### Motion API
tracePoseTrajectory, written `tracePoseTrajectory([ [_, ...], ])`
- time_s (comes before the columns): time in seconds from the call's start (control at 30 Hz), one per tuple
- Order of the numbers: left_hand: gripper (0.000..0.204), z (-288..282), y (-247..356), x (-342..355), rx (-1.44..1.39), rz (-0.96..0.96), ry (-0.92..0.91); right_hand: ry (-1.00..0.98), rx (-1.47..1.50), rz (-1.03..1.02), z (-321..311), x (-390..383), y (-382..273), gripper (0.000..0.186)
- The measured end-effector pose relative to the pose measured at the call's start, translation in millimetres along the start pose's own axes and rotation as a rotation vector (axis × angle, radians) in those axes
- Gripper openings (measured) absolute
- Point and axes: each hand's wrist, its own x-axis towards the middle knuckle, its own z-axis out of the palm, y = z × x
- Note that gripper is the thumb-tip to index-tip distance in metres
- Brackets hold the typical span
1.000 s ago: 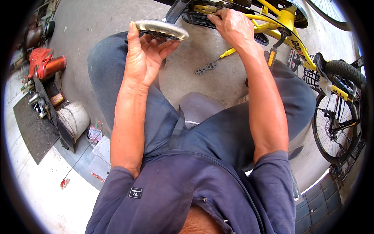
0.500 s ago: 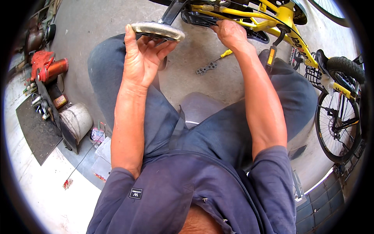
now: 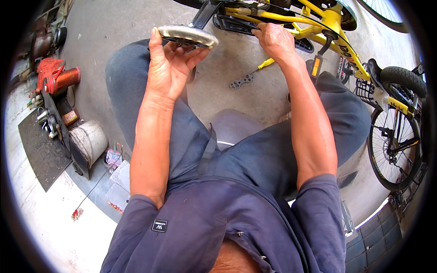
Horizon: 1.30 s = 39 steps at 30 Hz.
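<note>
My left hand grips a small training wheel by its rim, thumb on the near left side and fingers underneath. The wheel sits at the end of a black bracket that runs up to the yellow bicycle. My right hand is closed at the long black chain guard beside the yellow frame tubes. Its fingertips are turned away, so what they hold is hidden. On the floor between my legs lie a multi-hole wrench and a yellow-handled screwdriver.
Another bicycle wheel stands at the right. A pedal with an orange reflector juts toward my right knee. To the left are a red jack-like tool, a whitish bucket and a dark mat.
The training wheel and my left hand have shifted slightly right. My right hand has moved a little to the right along the black chain guard.
</note>
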Motion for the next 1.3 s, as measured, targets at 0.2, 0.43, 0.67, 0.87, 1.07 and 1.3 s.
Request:
tracePoseTrajectory([
  [0.2, 0.084, 1.9, 0.0, -0.6, -0.013, -0.007, 0.008, -0.042, 0.001, 0.003, -6.8, -1.3, -2.1, 0.031],
  [0.43, 0.082, 3.2, -0.8, -0.9, -0.019, -0.006, 0.025, 0.050, 0.037, -0.003, -9.3, -4.2, -3.5, 0.021],
  [0.67, 0.084, 0.2, -2.6, 0.5, 0.010, 0.011, 0.000, -0.012, 0.013, 0.002, -16.0, -1.7, -6.6, 0.028],
  [0.87, 0.086, 3.1, -1.8, -0.4, 0.007, 0.002, 0.015, 0.027, 0.010, -0.011, -15.4, 0.3, -9.4, 0.024],
  [1.07, 0.088, 5.6, -0.6, -0.6, 0.010, 0.001, 0.010, 0.030, -0.013, -0.032, -27.9, 5.9, -18.8, 0.024],
  [1.3, 0.089, 4.7, -0.9, -0.6, 0.002, -0.012, 0.021, 0.065, -0.043, -0.113, -49.1, 14.6, -42.5, 0.022],
])
